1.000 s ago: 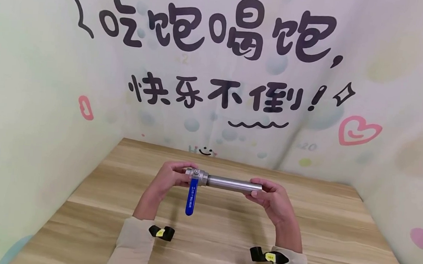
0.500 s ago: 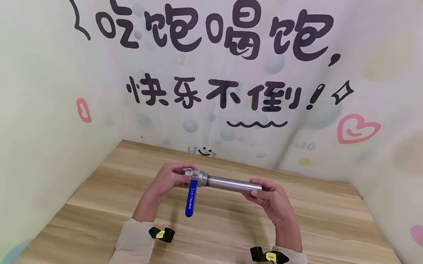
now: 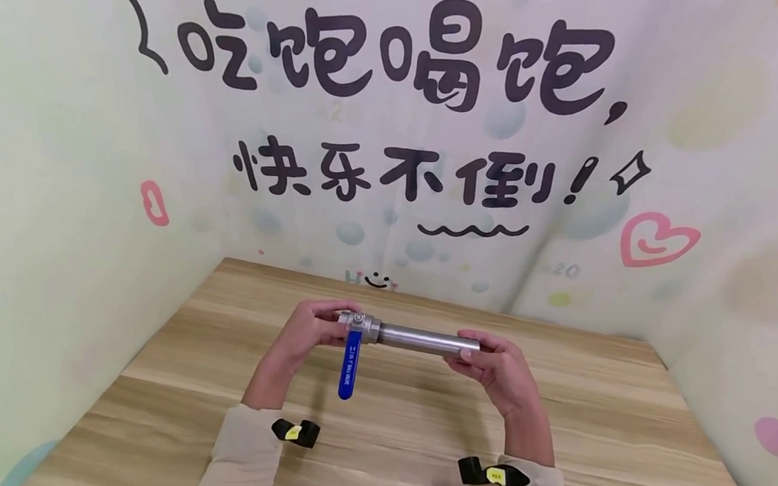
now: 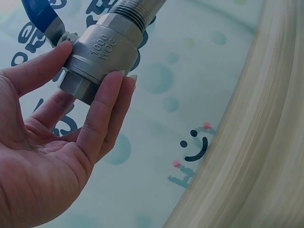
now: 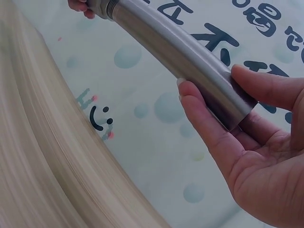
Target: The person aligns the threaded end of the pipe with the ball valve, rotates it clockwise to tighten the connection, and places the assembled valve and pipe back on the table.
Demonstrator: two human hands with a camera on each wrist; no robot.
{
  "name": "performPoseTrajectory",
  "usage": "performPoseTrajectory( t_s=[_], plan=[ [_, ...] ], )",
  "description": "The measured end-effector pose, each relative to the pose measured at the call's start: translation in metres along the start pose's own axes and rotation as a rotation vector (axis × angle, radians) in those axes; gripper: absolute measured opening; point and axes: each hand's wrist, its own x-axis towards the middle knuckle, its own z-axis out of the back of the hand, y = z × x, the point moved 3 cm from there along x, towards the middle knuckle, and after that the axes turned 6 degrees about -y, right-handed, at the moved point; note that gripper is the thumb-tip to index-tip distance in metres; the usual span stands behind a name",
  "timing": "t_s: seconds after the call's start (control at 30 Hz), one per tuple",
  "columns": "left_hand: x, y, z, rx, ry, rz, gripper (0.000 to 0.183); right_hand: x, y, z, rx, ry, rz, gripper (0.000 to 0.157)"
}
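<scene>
A metal ball valve [image 3: 370, 327] with a blue lever handle [image 3: 349, 365] is joined to a straight steel pipe [image 3: 426, 340], held level above the table. My left hand [image 3: 308, 332] grips the valve's left end, thumb near the handle's pivot and fingers on the far side. "1000 WOG" is cast on the valve body [image 4: 102, 50] in the left wrist view, and pipe threads [image 4: 130, 14] show where the pipe enters it. Around the pipe's right end, my right hand [image 3: 503, 369] closes with thumb and fingers. The blue handle points toward me.
Below the hands lies a wood-grain table [image 3: 378, 428]. A printed wall cloth [image 3: 388, 250] with dark lettering rises behind it, and pale walls flank both sides. Black wrist mounts [image 3: 297, 432] with yellow labels sit at both sleeves.
Both hands and the valve with its pipe stay nearly in place, with only a slight shift left. The view has moved a little.
</scene>
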Motion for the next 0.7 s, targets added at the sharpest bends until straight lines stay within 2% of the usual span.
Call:
performPoseTrajectory(
  t_s=[0.7],
  plan=[
    [0.0002, -0.0045, 0.0024, 0.009, 0.004, 0.005, 0.032, 0.0010, 0.0030, -0.0043, -0.014, -0.005, -0.011, 0.031]
  ],
)
